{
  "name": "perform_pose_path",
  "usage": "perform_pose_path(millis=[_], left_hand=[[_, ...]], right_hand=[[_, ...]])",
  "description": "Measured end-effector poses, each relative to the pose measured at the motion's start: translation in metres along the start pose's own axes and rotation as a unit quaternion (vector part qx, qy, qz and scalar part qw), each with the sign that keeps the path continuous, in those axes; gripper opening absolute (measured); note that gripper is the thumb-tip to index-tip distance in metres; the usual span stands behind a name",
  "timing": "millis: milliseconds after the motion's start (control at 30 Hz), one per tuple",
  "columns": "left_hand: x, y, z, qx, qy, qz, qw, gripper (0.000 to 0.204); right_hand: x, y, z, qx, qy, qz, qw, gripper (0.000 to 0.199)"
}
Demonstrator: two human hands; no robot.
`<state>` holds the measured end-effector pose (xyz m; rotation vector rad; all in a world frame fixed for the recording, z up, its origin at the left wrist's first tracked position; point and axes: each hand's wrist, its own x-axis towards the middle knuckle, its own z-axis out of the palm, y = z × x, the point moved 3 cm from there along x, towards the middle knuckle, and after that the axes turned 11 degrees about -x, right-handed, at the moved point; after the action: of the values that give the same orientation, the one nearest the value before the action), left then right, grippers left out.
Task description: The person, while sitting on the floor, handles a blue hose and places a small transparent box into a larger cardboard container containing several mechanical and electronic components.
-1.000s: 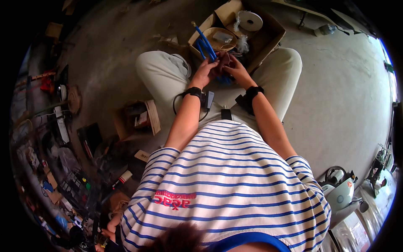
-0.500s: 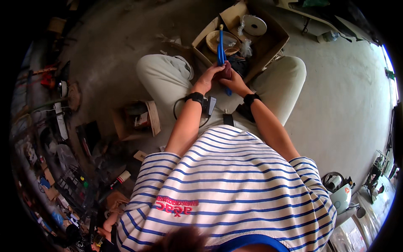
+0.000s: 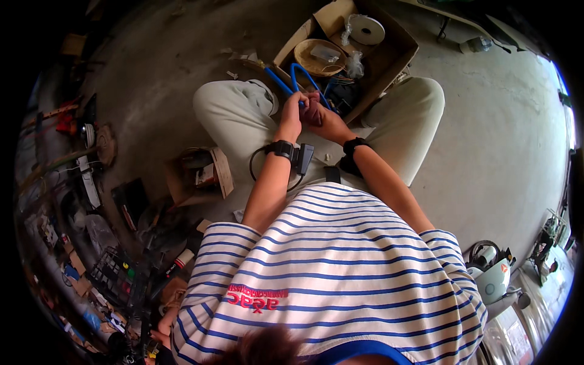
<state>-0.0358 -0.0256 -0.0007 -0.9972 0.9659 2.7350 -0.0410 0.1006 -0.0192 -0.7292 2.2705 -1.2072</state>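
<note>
Between my raised knees, my left hand [image 3: 291,117] is closed round a blue tube [image 3: 278,81]. One straight length of it points up and left past the fingers, and another part bends into a narrow loop that runs down to the right. Pressed up against the left, my right hand [image 3: 331,126] is closed on a dark red, soft-looking thing [image 3: 313,111]; its kind cannot be made out. The fingers overlap, so the spot where tube and red thing meet is hidden.
Just beyond my hands an open cardboard box [image 3: 401,64] holds a round woven basket [image 3: 304,53], a white disc-shaped reel [image 3: 368,30] and plastic bags. To my left stands a smaller cardboard box [image 3: 225,173]. Clutter lines the far left; a white helmet-like object [image 3: 494,283] lies at right.
The tube's brass-coloured end has swung from upright over to the left, and a loop has opened beside it. My right hand has shifted slightly down and toward me.
</note>
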Motion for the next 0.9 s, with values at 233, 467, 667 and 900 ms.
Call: perform_pose_path(millis=[233,467,667,900], left_hand=[[-0.026,0.011,0.027,0.162,-0.134,0.108,0.972,0.013],[-0.022,0.045,0.052,0.194,-0.12,0.069,0.971,0.007],[0.04,0.059,0.04,0.054,-0.099,-0.011,0.994,0.014],[0.066,0.01,0.011,0.199,0.069,-0.064,0.975,0.016]], right_hand=[[0.011,0.018,-0.011,-0.215,0.071,-0.051,0.973,0.045],[0.015,0.015,-0.024,-0.128,0.113,-0.091,0.981,0.036],[0.023,0.007,-0.037,0.193,0.165,0.025,0.967,0.034],[0.026,0.015,-0.087,0.363,0.405,0.176,0.821,0.026]])
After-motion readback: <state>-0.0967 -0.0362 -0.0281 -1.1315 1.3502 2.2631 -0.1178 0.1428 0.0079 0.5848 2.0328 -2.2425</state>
